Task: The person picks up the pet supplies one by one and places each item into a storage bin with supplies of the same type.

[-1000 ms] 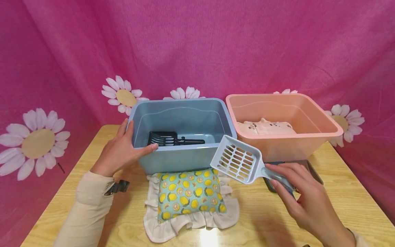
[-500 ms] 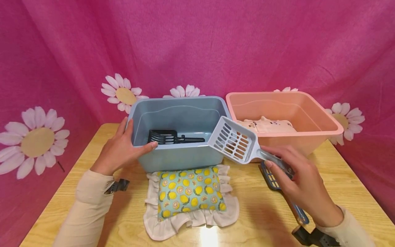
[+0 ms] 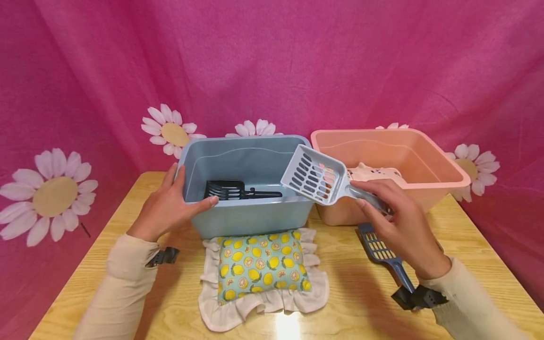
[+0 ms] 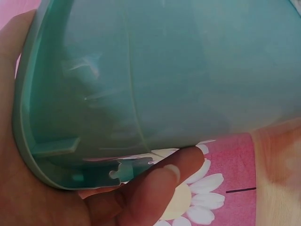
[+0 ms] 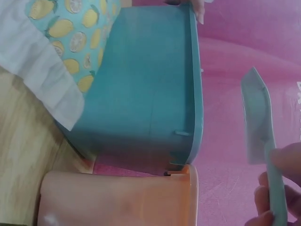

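Observation:
My left hand (image 3: 163, 208) grips the front left corner of the blue litter box (image 3: 250, 218), thumb over its rim, fingers along the outer side. A black slotted scoop (image 3: 225, 190) lies on that box's floor. By its handle my right hand (image 3: 395, 222) holds a light grey litter scoop (image 3: 314, 175), its slotted head raised by the blue box's right front corner. The scoop (image 5: 258, 117) appears edge-on in the right wrist view, clear of both boxes. The left wrist view shows the blue wall (image 4: 188, 70) with fingertips (image 4: 162, 181) below it.
A coral litter box (image 3: 433, 203) stands at right with a cream printed cloth item (image 3: 376, 174) inside. Below my right hand, a dark blue scoop (image 3: 380, 250) lies on the wooden table (image 3: 352, 302). A lemon-print pillow (image 3: 259, 267) with white ruffles lies before the blue box.
My right hand has lifted the grey scoop upward and slightly left, from in front of the boxes to rim height. The blue scoop beneath has come into view. My left hand stays put.

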A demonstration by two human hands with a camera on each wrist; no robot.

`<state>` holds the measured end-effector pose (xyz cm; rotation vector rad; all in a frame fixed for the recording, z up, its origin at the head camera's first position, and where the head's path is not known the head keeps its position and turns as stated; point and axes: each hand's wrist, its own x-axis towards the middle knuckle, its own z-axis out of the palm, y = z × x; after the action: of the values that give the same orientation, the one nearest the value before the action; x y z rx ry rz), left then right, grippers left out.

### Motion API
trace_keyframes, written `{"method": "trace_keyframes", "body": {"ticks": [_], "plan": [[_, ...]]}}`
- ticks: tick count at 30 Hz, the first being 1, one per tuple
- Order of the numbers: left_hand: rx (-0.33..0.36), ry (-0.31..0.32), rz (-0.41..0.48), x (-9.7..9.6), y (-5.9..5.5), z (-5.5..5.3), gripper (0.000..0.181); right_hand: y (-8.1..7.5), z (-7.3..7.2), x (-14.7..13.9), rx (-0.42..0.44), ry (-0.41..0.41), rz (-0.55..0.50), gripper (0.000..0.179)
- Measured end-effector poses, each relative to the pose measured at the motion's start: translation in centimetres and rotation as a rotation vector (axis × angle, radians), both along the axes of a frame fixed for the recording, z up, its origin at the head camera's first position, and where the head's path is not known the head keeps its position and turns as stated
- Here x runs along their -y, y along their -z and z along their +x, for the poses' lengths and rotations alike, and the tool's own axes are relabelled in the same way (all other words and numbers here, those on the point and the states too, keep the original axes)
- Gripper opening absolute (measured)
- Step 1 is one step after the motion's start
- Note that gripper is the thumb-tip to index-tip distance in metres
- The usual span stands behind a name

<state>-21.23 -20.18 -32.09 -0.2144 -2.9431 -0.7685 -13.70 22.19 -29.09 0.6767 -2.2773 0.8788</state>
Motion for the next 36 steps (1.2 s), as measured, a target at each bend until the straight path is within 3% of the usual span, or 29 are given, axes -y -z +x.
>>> {"method": "trace_keyframes", "body": {"ticks": [8,13,20,36], "plan": [[0.029,0.002,-0.006,-0.2,-0.1,0.0,0.117,-2.5,-0.5,1.8,0.007,-0.058,-0.017,0.038],[0.025,0.007,-0.016,-0.3,0.0,0.0,0.117,-2.0,-2.5,1.7,0.047,-0.133,-0.020,0.039],[0.025,0.000,-0.018,-0.3,-0.4,0.1,0.116,-1.1,-5.8,2.2,0.033,-0.164,-0.001,0.035],[0.062,-0.018,-0.015,-0.5,-0.5,0.1,0.120,-1.8,-8.3,4.8,0.182,-0.209,0.037,0.032]]}}
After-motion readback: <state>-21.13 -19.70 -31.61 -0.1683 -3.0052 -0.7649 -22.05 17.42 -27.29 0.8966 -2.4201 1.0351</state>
